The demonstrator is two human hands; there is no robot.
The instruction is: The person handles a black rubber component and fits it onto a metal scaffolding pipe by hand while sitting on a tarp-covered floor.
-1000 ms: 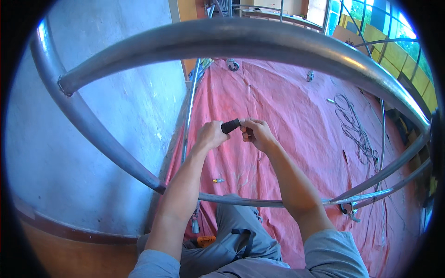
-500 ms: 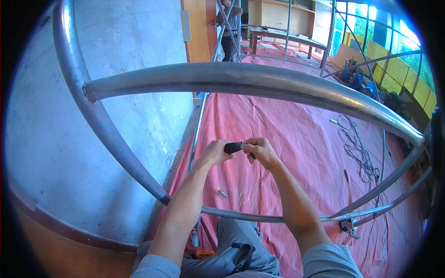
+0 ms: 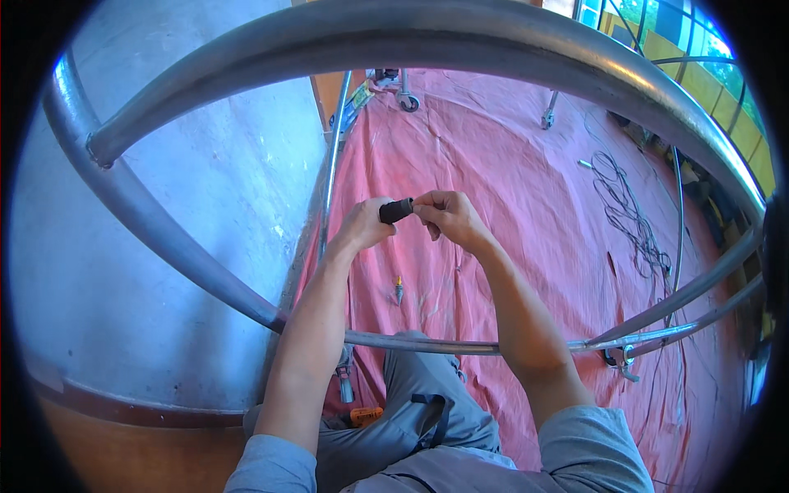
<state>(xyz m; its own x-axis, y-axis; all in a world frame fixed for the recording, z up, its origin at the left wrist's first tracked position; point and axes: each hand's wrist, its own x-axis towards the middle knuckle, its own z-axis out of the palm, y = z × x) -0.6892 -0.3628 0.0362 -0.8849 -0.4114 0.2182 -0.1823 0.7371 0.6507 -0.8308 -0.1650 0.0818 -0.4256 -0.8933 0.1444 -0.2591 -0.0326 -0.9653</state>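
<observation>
My left hand [image 3: 367, 224] is closed around a short black cylinder [image 3: 395, 211], held nearly level with its end toward the right. What kind of part it is, I cannot tell. At that end, the thumb and fingers of my right hand [image 3: 449, 217] are pinched together, touching or very near the rim. Anything small between those fingertips is hidden. Below both hands shows a small pointed metal piece with a yellow end [image 3: 399, 290]; whether it hangs or lies on the sheet is unclear. My forearms reach over a thin metal rail [image 3: 427, 343].
A thick metal tube [image 3: 394, 37] arches ahead, joined to a frame at both sides. A pale wall [image 3: 205, 181] stands left. Red sheeting [image 3: 509, 181] covers the floor, with coiled cable [image 3: 625, 205] at right. An orange object [image 3: 366, 416] lies by my leg. Caster wheels [image 3: 408, 102] stand farther off.
The view has tilted down, so the frame and hands sit higher in it. The yellow-ended piece now points more upright. Both hands keep their hold at the black cylinder.
</observation>
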